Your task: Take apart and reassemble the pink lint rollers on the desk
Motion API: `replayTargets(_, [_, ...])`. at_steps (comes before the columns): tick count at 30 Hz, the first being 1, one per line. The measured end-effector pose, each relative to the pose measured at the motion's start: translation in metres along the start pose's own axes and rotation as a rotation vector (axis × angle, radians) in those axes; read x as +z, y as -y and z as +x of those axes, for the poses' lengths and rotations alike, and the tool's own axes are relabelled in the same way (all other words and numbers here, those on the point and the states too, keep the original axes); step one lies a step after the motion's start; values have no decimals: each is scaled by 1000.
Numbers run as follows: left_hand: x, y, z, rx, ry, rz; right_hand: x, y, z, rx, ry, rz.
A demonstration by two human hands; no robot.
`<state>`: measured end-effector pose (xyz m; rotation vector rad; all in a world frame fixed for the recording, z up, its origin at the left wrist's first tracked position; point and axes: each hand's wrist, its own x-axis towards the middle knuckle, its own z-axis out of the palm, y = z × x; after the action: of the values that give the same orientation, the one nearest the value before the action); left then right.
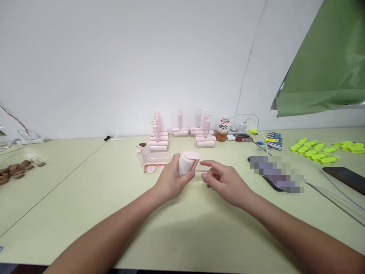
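My left hand (172,179) is wrapped round the head of a pink lint roller (186,164), a white roll under a pink cover, held above the table with its end towards me. The roller's pale handle points right, to my right hand (225,180). There the index finger and thumb are on either side of the handle, the other fingers curled; the handle's far end is hidden. Just behind my left hand, a pink roller part with an upright handle (140,155) stands beside a clear cover (158,158) and small pink discs (151,169).
Several upright pink lint rollers (158,145) line the wall. To their right stand a labelled bottle (222,129) and small boxes. A blurred-out phone-like object (275,175), white cables, yellow-green pieces (316,152) and a dark phone (345,179) lie right. Brown pieces (17,169) lie far left.
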<state>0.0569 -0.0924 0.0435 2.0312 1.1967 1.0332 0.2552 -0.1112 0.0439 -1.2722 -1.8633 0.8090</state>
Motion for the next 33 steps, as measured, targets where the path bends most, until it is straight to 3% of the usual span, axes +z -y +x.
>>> replayTargets(3, [-1, 4, -5, 122, 88, 66, -9, 7, -4, -334, -145, -356])
replayTargets(5, [4, 7, -7, 167, 154, 97, -12, 11, -5, -519, -109, -422])
replayTargets(7, [11, 10, -10, 171, 207, 127, -13, 14, -6, -591, -25, -454])
replayTargets(12, [25, 17, -14, 209, 232, 199, -10, 20, -11, -553, 104, -551])
replayTargets(23, [32, 27, -11, 381, 179, 498, -5, 20, -17, -513, 200, -676])
replayTargets(29, [34, 38, -8, 508, 193, 524, 5, 9, -17, -585, 190, -708])
replayTargets(33, [32, 38, -5, 470, 171, 483, 10, 5, -17, -619, 113, -732])
